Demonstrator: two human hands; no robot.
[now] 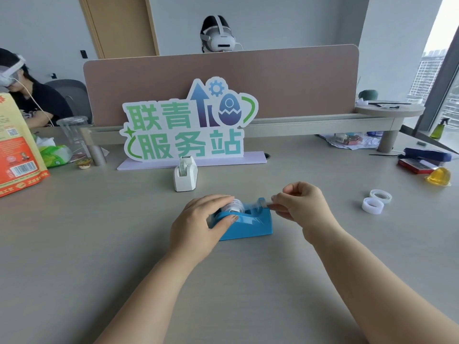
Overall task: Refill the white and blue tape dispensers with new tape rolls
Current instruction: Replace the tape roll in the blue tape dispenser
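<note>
Grey desk (99, 244), dead centre: left hand (198, 224) curls round the blue dispenser (246, 224), probably heavy enough to stay put; right hand (298, 202) pinches the thin, clingy tape end (252, 206) at its 3 o'clock cutter (262, 202). White dispenser (185, 175) stands at 11 o'clock.

The blue dispenser (248, 223) was smooth, glossy plastic; the tape (236, 206) in it was clear, shiny film. The white dispenser (185, 176), at 11 o'clock from it, was smooth satin plastic. The table (99, 244) looked matt. The two loose rolls (372, 205) at 3 o'clock looked translucent.
</note>
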